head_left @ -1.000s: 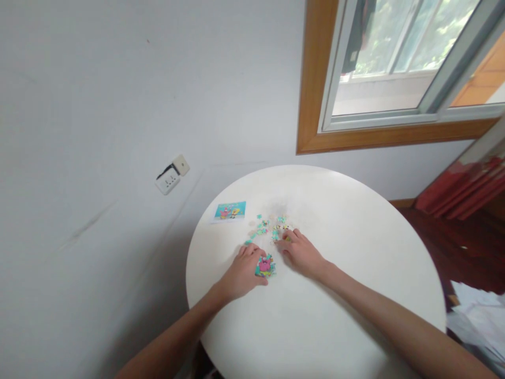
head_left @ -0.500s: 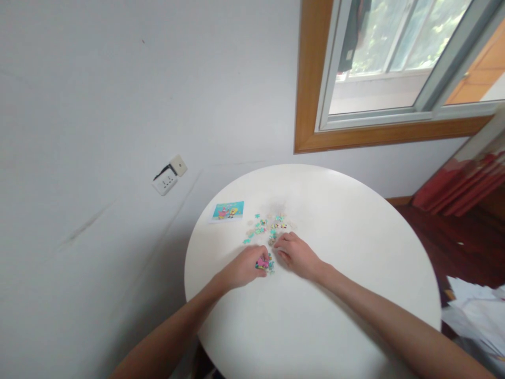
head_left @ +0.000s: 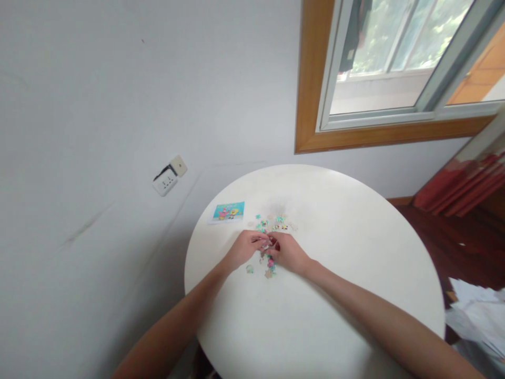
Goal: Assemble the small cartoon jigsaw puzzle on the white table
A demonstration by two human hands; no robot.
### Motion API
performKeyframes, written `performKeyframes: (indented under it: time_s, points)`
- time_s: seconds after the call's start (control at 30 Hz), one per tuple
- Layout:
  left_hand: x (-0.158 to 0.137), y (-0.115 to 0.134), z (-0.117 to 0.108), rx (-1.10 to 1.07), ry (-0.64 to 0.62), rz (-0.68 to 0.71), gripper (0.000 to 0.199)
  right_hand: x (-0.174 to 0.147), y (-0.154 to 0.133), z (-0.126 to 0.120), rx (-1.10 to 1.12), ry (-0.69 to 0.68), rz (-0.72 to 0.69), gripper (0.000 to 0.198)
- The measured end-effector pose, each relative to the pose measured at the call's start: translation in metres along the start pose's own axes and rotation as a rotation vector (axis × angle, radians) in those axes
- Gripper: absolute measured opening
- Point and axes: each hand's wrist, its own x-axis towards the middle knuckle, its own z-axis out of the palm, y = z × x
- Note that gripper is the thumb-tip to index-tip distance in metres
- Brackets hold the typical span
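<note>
My left hand (head_left: 245,249) and my right hand (head_left: 291,252) meet over the scattered jigsaw pieces, fingertips nearly touching. Both have curled fingers, closed around small jigsaw pieces (head_left: 267,245) between them; how many each holds is partly hidden. Below my right fingers lie a pink and teal piece (head_left: 270,262) and a tan piece (head_left: 269,274). A pale green piece (head_left: 250,269) rests apart, near my left wrist. Beyond the hands is a loose spread of teal and multicoloured pieces (head_left: 280,220), some showing tan backs.
The pieces lie on a round white table (head_left: 347,231). At its left rim is a blue picture card (head_left: 229,212) with cartoon figures. A wall with a socket (head_left: 165,182) stands at left, a wood-framed window (head_left: 315,142) behind. White papers or bags (head_left: 479,310) lie at the right.
My hands have come together over the pieces, the left one moving up and right. Pieces that were in the left hand's grasp now lie on the table below the hands.
</note>
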Motion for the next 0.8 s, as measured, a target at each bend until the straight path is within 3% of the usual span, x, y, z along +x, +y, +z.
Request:
performKeyframes:
  time_s: [0.1, 0.2, 0.37, 0.6, 0.8]
  points:
    - [0.008, 0.003, -0.002, -0.188, 0.002, -0.035, 0.023, 0.011, 0.009, -0.002, 0.089, 0.120, 0.050, 0.012]
    - [0.019, 0.005, -0.005, -0.219, 0.004, -0.002, 0.028, 0.021, 0.020, -0.006, 0.111, 0.218, 0.095, 0.015]
    - [0.036, -0.005, -0.007, 0.006, 0.122, 0.017, 0.019, 0.029, 0.035, -0.009, 0.074, 0.281, 0.076, 0.016]
    - [0.034, -0.010, -0.011, 0.227, 0.138, 0.126, 0.018, 0.030, 0.038, -0.008, 0.013, 0.298, 0.058, 0.019]
    - [0.031, -0.008, -0.010, 0.326, 0.143, 0.202, 0.010, 0.026, 0.027, -0.003, -0.103, 0.264, -0.070, 0.021]
